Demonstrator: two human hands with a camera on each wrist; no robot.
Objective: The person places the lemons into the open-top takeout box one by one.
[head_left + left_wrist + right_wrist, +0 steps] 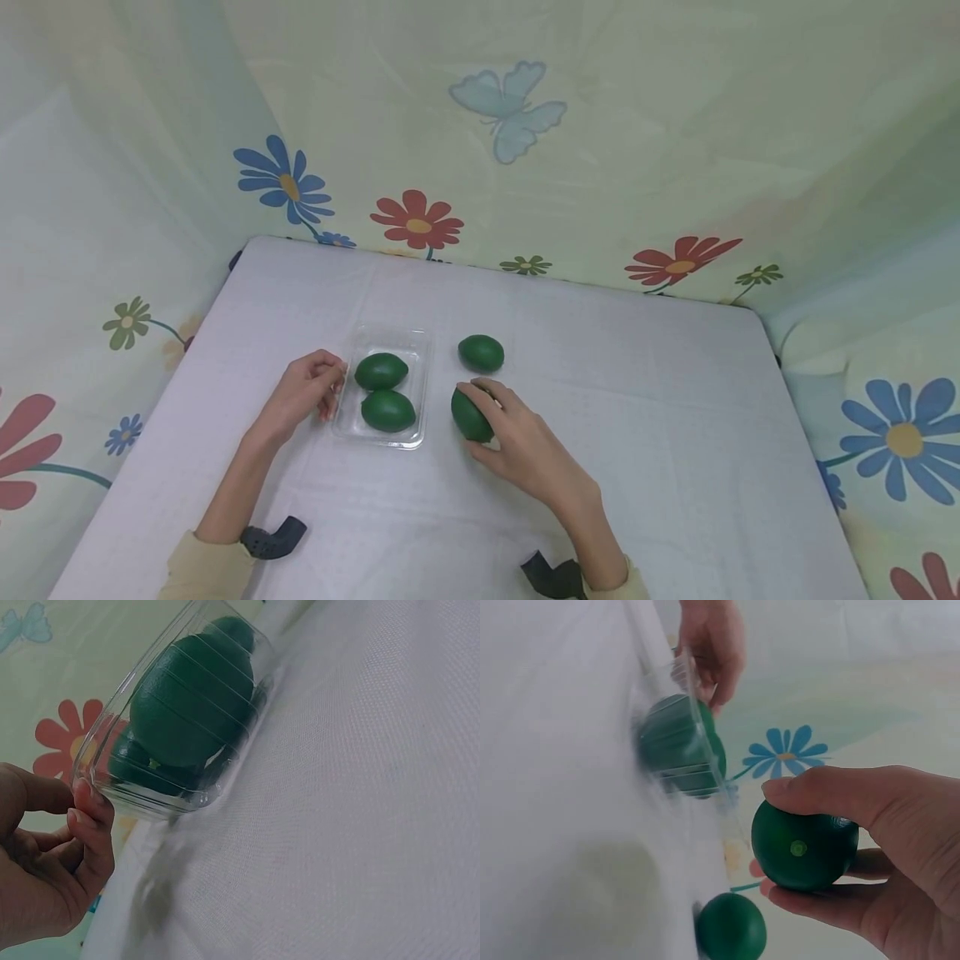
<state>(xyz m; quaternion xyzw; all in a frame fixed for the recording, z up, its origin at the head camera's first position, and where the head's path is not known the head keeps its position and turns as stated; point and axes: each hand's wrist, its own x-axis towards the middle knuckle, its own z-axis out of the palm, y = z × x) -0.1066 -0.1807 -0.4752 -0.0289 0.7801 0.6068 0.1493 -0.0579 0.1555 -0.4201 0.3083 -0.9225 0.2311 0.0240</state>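
Note:
My right hand (528,446) grips a green lime (799,851) between thumb and fingers, just right of a clear plastic container (416,437). In the right wrist view this lime shows above the white cloth. My left hand (306,387) pinches the container's left rim with thumb and fingertips, as the left wrist view shows closely. Inside the container lie two more limes, one farther back (381,371) and one nearer (388,411). Another loose lime (482,353) rests on the cloth just beyond the right hand.
A white cloth covers the table (660,400). Patterned curtains (600,167) with flowers and a butterfly hang behind it and at both sides. Dark wrist devices are on the left wrist (273,539) and the right wrist (553,577).

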